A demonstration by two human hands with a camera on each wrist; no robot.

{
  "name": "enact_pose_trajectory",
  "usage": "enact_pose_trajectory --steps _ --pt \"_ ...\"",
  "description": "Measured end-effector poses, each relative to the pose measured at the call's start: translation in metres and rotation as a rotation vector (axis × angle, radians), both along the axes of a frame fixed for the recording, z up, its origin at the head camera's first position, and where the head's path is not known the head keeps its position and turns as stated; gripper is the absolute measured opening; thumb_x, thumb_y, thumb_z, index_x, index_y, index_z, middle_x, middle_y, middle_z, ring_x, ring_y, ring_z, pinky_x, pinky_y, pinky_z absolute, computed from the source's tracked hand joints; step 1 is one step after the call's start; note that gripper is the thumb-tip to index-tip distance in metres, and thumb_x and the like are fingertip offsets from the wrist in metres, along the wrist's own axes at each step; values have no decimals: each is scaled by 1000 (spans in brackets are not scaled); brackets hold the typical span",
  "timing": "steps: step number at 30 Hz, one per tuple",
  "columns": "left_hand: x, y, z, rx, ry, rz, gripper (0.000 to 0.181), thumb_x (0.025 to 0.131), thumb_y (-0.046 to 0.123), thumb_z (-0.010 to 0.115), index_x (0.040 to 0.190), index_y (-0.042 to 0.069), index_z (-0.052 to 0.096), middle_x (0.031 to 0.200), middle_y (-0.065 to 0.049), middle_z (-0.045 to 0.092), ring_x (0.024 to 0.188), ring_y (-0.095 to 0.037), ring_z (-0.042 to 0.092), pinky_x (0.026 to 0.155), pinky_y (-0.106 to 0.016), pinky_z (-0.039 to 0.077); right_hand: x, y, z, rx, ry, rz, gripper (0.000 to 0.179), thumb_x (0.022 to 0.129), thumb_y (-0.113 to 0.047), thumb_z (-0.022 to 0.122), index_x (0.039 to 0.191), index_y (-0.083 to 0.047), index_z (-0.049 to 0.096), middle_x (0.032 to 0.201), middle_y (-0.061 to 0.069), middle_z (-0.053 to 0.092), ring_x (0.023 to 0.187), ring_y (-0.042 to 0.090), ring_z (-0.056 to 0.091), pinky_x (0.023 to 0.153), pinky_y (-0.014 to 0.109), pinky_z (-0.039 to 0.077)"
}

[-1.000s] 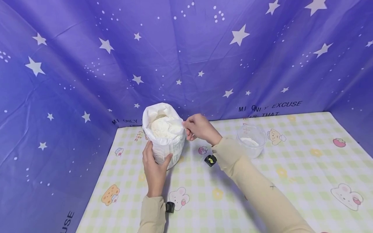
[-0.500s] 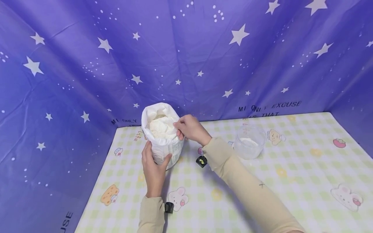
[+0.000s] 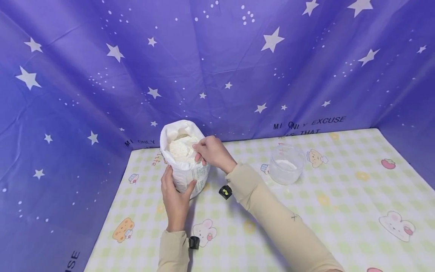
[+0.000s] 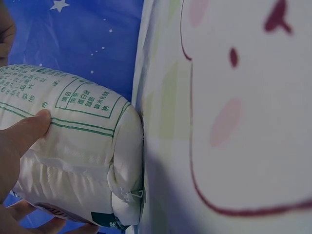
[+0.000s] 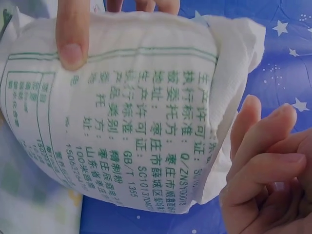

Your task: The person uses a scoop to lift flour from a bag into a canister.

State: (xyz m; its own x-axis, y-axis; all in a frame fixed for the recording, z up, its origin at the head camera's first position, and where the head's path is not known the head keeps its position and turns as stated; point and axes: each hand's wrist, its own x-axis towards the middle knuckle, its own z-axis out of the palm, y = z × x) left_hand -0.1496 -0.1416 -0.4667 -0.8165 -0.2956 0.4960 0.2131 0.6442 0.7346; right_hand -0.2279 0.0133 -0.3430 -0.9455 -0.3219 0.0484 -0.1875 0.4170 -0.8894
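Our right hand (image 3: 213, 152) has just moved in farther over the bag (image 3: 201, 174), which seems to put the powder (image 3: 181, 147) within reach, though we cannot tell whether its bent fingers hold anything; our left hand (image 3: 175, 198) grips the bag, standing on the table (image 3: 340, 234).

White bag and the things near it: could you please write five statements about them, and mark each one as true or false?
1. The left hand holds the white bag. True.
2. The see-through bowl contains some white powder. True.
3. The bag is closed at the top. False: its mouth is open, and white powder shows inside.
4. The right hand is at the bowl. False: it is at the bag's mouth.
5. Green print shows on the bag. True.
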Motion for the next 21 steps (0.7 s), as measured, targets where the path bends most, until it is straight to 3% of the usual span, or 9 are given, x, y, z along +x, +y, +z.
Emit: enact_pose_trajectory --steps 3,7,10,15,21 --pt "0 0 0 6 0 -2 87 75 19 88 146 2 41 149 -19 41 139 -37 39 114 -54 33 3 2 0 -30 -10 -4 30 102 -19 55 84 -1 70 65 3 70 52 29 62 43 20 33" --pt "-1 0 -1 11 5 -4 86 75 18 88 145 2 41 149 -18 41 139 -37 39 114 -54 33 5 5 -2 -82 -34 -8 30 102 -19 55 86 0 70 68 6 72 48 21 59 44 20 35" --pt "0 0 -2 6 4 -9 86 75 18 88 145 2 41 150 -18 41 139 -37 39 115 -54 33 6 7 -5 -157 -98 -22 30 102 -19 54 89 3 71 68 6 71 46 12 57 45 20 40" --pt "0 0 -2 3 0 -9 87 75 19 87 146 2 40 150 -18 40 139 -37 39 115 -54 33 5 12 -12 -312 -211 -36 29 102 -17 54 101 7 69 69 6 70 47 9 59 47 20 47" --pt "0 -1 0 14 -4 -9 86 75 17 87 146 2 41 150 -18 40 140 -37 38 115 -54 32 6 20 -14 -360 -213 -32 30 102 -16 54 101 10 68 70 6 70 51 9 62 48 20 50"
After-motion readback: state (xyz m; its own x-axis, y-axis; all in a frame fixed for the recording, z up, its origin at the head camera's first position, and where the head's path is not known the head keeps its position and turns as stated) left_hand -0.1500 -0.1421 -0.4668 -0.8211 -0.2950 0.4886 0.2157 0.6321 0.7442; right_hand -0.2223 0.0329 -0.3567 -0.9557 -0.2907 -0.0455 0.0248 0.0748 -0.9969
